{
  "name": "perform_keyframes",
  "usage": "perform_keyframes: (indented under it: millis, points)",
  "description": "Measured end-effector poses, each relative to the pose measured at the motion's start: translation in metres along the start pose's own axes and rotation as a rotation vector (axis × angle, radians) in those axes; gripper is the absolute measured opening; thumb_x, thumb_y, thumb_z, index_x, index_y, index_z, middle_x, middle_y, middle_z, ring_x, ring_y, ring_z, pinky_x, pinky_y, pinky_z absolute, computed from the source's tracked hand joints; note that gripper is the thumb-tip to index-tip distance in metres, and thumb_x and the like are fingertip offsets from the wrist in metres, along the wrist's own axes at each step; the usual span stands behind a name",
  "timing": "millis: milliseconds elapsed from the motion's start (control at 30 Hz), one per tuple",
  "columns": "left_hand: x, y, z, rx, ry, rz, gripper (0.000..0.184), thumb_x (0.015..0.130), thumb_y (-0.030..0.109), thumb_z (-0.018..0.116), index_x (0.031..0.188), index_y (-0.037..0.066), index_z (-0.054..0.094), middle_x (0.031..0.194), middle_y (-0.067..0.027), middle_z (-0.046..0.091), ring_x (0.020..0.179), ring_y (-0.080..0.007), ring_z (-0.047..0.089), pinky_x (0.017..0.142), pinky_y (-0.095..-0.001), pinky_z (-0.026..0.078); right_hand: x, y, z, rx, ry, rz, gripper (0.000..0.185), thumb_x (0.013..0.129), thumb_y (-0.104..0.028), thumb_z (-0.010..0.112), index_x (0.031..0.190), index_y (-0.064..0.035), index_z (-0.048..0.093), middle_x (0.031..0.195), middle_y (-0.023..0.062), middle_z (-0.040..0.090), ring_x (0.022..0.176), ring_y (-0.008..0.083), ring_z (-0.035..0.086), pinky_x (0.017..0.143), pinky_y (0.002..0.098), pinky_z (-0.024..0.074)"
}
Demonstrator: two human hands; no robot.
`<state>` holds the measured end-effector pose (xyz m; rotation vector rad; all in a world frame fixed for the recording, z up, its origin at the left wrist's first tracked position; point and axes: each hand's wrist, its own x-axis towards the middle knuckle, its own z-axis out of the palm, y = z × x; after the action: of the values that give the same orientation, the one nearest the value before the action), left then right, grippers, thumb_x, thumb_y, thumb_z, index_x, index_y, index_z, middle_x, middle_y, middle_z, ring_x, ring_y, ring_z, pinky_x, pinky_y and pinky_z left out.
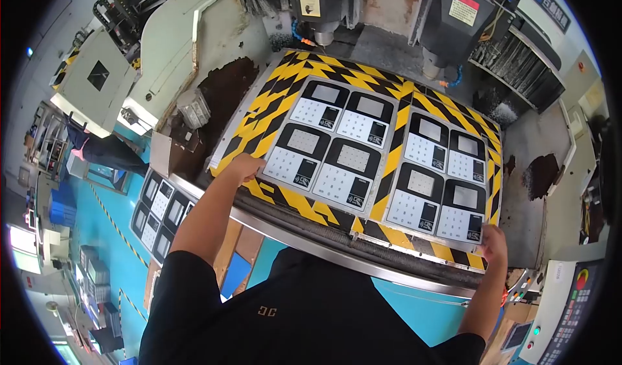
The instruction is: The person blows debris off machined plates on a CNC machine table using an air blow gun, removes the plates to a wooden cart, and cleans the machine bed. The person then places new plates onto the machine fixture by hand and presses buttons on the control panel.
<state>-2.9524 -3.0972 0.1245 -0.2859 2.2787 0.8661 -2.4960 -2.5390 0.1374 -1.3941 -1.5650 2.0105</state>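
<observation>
1. Two printed sheets lie side by side on the striped bed (288, 200) — the left sheet (334, 137) and the right sheet (446, 176), four keypad panels on each
2. The left hand (245, 167) is part-curled at the near left corner of the left sheet, the right hand (494, 243) at the near right corner of the right sheet; whether either pinches an edge, I cannot tell
3. An uneven push or tug at one corner could skew a sheet, and a dragging fingertip could scuff its print
4. Reaching deeper might knock knuckles on the left spindle (324, 36) or right spindle (431, 60)
5. Hard to see: fingertip contact, the sheets' undersides, tiny lettering — and both spindle housings are cut off above
</observation>
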Motion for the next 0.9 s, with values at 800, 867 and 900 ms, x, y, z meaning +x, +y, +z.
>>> perform_keyframes:
  millis: [800, 867, 900]
  points:
    - [-0.004, -0.014, -0.006, -0.564, -0.431, 0.201, 0.027, 0.097, 0.022, 0.053, 0.119, 0.007, 0.054, 0.109, -0.0067, 0.064, 0.092, -0.0201, 0.067, 0.075, -0.0304, 0.055, -0.021, 0.056, 0.330, 0.109, -0.380, 0.135, 0.021, 0.090, -0.005, 0.058, 0.111, -0.0041, 0.056, 0.096, 0.0098, 0.065, 0.083, 0.0206, 0.066, 0.070, 0.0367, 0.0554]
    - [-0.007, -0.012, -0.006, -0.567, -0.385, 0.216, 0.028, 0.094, 0.018, 0.057, 0.120, 0.009, 0.054, 0.107, -0.0045, 0.064, 0.088, -0.0164, 0.066, 0.068, -0.0265, 0.055, -0.016, 0.051, 0.326, -0.157, -0.387, 0.049, 0.021, 0.089, -0.010, 0.062, 0.109, -0.0034, 0.057, 0.088, 0.0096, 0.065, 0.078, 0.0202, 0.066, 0.066, 0.0346, 0.0548]
    - [-0.006, -0.011, -0.005, -0.591, -0.364, 0.228, 0.028, 0.093, 0.018, 0.057, 0.120, 0.009, 0.054, 0.106, -0.0041, 0.065, 0.086, -0.0152, 0.066, 0.066, -0.0251, 0.054, -0.011, 0.045, 0.320, -0.379, -0.388, -0.035, 0.023, 0.088, -0.013, 0.065, 0.107, -0.0029, 0.058, 0.083, 0.0092, 0.065, 0.074, 0.0199, 0.066, 0.064, 0.0335, 0.0541]
